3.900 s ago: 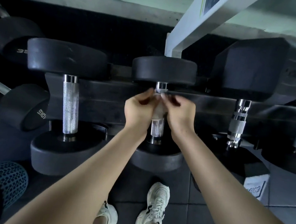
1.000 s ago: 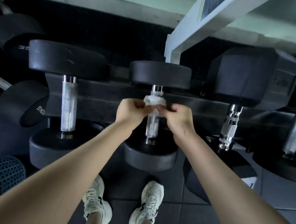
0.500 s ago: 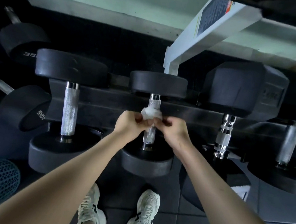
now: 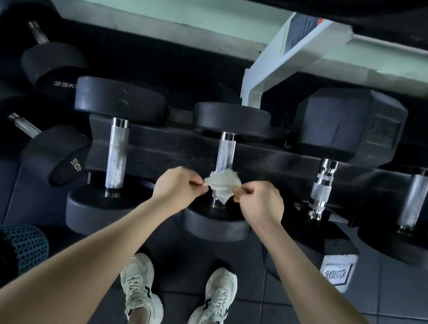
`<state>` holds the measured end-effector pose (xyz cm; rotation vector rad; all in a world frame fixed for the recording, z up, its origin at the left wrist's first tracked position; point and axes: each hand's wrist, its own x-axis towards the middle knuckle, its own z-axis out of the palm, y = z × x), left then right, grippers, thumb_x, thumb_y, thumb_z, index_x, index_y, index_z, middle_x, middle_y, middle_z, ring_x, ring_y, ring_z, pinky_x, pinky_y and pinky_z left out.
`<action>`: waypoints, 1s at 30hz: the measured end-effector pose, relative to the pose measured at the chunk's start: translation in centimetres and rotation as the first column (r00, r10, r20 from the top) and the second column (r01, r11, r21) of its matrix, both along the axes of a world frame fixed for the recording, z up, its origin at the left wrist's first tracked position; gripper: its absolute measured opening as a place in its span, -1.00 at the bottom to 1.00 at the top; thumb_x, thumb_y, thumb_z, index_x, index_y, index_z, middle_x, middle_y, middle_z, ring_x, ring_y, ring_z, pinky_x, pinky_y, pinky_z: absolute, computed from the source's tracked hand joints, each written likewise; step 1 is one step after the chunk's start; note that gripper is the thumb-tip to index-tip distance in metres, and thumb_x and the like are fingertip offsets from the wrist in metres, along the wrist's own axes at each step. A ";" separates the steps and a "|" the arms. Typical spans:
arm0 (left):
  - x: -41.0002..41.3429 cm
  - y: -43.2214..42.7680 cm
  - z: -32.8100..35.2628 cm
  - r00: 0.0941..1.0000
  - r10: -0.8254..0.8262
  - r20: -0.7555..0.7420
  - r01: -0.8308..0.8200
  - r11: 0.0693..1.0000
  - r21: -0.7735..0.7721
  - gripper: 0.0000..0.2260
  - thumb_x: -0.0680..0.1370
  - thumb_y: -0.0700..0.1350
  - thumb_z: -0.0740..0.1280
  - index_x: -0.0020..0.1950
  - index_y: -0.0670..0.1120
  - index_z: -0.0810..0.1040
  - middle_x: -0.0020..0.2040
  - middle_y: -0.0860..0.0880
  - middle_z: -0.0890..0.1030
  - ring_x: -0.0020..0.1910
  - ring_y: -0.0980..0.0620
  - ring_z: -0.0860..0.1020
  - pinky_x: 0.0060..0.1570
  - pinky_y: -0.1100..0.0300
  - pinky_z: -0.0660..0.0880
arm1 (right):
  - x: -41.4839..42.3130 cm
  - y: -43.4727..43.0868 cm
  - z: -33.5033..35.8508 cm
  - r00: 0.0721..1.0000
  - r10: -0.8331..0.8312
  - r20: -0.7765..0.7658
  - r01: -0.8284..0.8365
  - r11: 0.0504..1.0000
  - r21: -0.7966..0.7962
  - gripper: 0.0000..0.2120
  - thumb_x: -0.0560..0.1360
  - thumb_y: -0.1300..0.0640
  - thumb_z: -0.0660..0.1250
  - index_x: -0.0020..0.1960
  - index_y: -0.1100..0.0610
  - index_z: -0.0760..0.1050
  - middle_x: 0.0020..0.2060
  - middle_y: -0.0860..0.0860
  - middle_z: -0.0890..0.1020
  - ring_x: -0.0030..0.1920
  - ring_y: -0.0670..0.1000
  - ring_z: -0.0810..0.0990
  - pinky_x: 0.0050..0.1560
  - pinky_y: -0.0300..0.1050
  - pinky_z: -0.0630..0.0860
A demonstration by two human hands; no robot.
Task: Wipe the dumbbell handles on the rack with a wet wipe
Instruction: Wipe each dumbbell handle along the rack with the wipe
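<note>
Two pinches hold the crumpled white wet wipe (image 4: 222, 185), left hand (image 4: 178, 187) and right hand (image 4: 260, 202) at its ends. It has slid down the middle knurled steel handle (image 4: 226, 151) to the near end; that handle looks nearly done.

Four dumbbells lie side by side on the rack (image 4: 274, 157) across mid-frame. The wipe (image 4: 222, 185) sits before the second handle (image 4: 225, 155), between the left hand (image 4: 177, 187) and right hand (image 4: 261, 202). Two more dumbbells lie at upper left.

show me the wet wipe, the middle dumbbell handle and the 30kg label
wet wipe (image 4: 221, 185), head view, centre of the crumpled sheet
middle dumbbell handle (image 4: 225, 154), head view, knurled part above the wipe
30kg label (image 4: 335, 274), head view, on the digits
</note>
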<state>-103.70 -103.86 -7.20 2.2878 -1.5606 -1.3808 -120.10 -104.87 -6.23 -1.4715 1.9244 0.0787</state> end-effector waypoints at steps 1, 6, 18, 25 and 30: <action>0.1 0.4 0.5 1.000 0.013 -0.016 -0.013 1.000 0.005 -0.86 0.50 0.00 0.38 -0.04 -0.03 0.66 -0.14 0.01 0.66 -0.09 0.02 0.60 -0.08 0.11 0.53 | -0.2 0.3 0.5 0.999 0.003 -0.036 -0.004 1.000 -0.008 -0.77 0.49 0.11 0.30 -0.31 0.13 0.59 -0.41 -0.04 0.59 -0.33 0.01 0.52 -0.38 -0.18 0.35; 0.1 2.0 3.8 0.964 0.185 -0.190 -0.194 0.981 -0.028 -0.92 0.48 -0.06 0.42 -0.09 -0.03 0.66 -0.19 0.10 0.65 -0.12 0.16 0.59 -0.07 0.24 0.51 | -2.3 2.1 4.2 0.986 -0.124 0.110 0.133 0.988 -0.074 -0.79 0.40 0.22 0.28 -0.40 0.22 0.41 -0.41 0.01 0.52 -0.35 0.04 0.45 -0.32 -0.09 0.34; 1.3 6.4 13.2 0.846 0.333 -0.416 -0.333 0.940 0.074 -0.84 0.51 -0.08 0.36 0.07 0.10 0.55 -0.05 0.11 0.61 -0.09 0.16 0.53 -0.17 0.36 0.44 | 2.4 5.5 10.2 0.865 -0.111 0.490 0.118 0.993 0.015 -0.86 0.41 0.11 0.39 -0.28 0.15 0.57 -0.39 -0.06 0.59 -0.31 -0.03 0.53 -0.23 -0.05 0.42; 5.8 5.8 14.1 0.735 0.540 -0.411 -0.544 0.830 0.119 -0.83 0.42 -0.38 0.35 -0.15 -0.13 0.62 -0.17 -0.14 0.66 -0.10 -0.08 0.63 -0.01 0.01 0.59 | 7.3 5.9 10.8 0.703 -0.218 0.677 0.208 0.973 0.098 -0.96 0.45 0.17 0.43 -0.14 0.07 0.58 -0.26 -0.10 0.64 -0.18 -0.13 0.61 -0.10 -0.25 0.49; 12.4 6.0 11.9 0.495 0.722 -0.482 -0.622 0.683 0.383 -0.86 0.44 -0.39 0.35 -0.03 -0.25 0.58 -0.20 -0.16 0.68 -0.22 -0.03 0.68 -0.25 0.20 0.62 | 11.3 6.5 9.0 0.677 -0.267 0.686 0.169 0.963 0.208 -0.69 0.42 0.21 0.45 0.12 0.02 0.50 -0.15 -0.03 0.59 -0.15 -0.11 0.58 -0.15 -0.30 0.52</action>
